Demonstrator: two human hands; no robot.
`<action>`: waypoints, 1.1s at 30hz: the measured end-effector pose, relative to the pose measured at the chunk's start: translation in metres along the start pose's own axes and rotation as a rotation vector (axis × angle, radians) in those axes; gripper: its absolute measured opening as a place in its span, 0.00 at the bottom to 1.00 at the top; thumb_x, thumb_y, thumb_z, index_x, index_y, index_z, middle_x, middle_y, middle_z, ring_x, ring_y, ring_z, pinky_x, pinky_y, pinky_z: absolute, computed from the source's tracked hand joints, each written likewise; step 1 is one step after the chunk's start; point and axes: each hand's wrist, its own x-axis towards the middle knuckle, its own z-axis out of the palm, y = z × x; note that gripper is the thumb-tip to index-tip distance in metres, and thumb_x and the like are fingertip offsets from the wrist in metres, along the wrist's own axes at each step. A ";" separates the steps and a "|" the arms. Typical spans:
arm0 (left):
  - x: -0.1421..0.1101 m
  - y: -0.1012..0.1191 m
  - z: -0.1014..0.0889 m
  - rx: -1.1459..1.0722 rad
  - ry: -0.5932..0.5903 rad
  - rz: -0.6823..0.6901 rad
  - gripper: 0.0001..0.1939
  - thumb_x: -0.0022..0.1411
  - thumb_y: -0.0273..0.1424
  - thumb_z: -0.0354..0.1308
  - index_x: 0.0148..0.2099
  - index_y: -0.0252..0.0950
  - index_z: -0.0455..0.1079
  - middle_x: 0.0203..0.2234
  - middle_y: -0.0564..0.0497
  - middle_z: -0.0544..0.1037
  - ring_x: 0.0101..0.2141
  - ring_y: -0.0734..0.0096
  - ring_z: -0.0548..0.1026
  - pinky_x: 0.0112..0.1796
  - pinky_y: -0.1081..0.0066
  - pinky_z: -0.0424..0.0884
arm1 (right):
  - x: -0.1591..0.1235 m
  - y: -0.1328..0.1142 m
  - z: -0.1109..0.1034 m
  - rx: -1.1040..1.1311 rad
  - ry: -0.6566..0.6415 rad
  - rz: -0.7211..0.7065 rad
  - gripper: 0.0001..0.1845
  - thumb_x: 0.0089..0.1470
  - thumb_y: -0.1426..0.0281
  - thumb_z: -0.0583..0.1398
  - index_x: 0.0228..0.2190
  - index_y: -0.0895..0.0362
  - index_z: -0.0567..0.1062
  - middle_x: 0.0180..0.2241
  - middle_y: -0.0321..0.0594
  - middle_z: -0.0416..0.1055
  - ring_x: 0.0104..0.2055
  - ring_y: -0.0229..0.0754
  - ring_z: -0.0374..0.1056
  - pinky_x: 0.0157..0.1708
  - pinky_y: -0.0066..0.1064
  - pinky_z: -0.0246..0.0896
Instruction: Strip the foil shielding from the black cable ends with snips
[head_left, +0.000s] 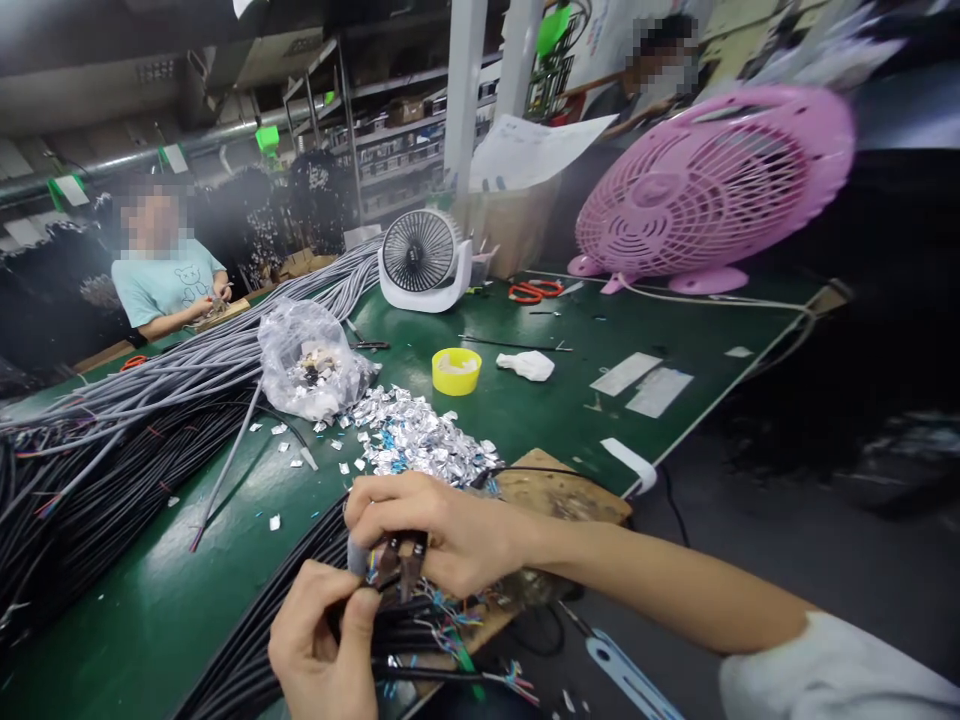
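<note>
My left hand (326,640) pinches the end of a black cable (388,583) between thumb and forefinger. Closed around a dark pair of pliers (409,565), my right hand (450,525) holds the jaws at that cable end, just beside my left fingertips. Whether the jaws touch the cable I cannot tell. Under both hands runs a bundle of black cables (259,610), their stripped ends showing thin coloured wires (450,630). A worn wooden board (559,485) lies beneath the right forearm.
Foil scraps (420,435) are heaped beyond my hands, near a plastic bag (311,365), yellow tape roll (456,372) and orange-handled scissors (535,291). A white fan (424,262) and pink fan (690,195) stand farther back. Grey cables (187,355) cross the left; a co-worker (176,275) sits beyond.
</note>
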 end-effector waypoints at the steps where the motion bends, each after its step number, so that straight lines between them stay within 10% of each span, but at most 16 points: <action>1: -0.001 0.000 0.001 0.009 0.012 0.022 0.06 0.55 0.29 0.60 0.26 0.37 0.72 0.18 0.53 0.71 0.22 0.74 0.68 0.23 0.75 0.65 | 0.000 0.000 0.000 -0.020 0.006 0.003 0.11 0.46 0.80 0.51 0.31 0.66 0.71 0.31 0.43 0.65 0.31 0.33 0.61 0.30 0.23 0.60; 26: -0.001 0.010 0.005 0.123 0.007 0.062 0.04 0.53 0.26 0.61 0.27 0.38 0.74 0.17 0.55 0.70 0.18 0.76 0.64 0.20 0.75 0.59 | -0.008 0.007 -0.005 0.206 0.135 0.188 0.04 0.48 0.79 0.58 0.29 0.65 0.73 0.28 0.39 0.70 0.30 0.31 0.65 0.33 0.22 0.62; 33: -0.003 0.008 0.003 0.118 -0.022 0.042 0.04 0.53 0.27 0.60 0.26 0.38 0.73 0.17 0.55 0.70 0.19 0.75 0.64 0.21 0.74 0.59 | -0.008 0.007 -0.009 0.465 -0.098 0.340 0.06 0.48 0.81 0.58 0.31 0.66 0.74 0.28 0.41 0.73 0.29 0.30 0.67 0.31 0.20 0.64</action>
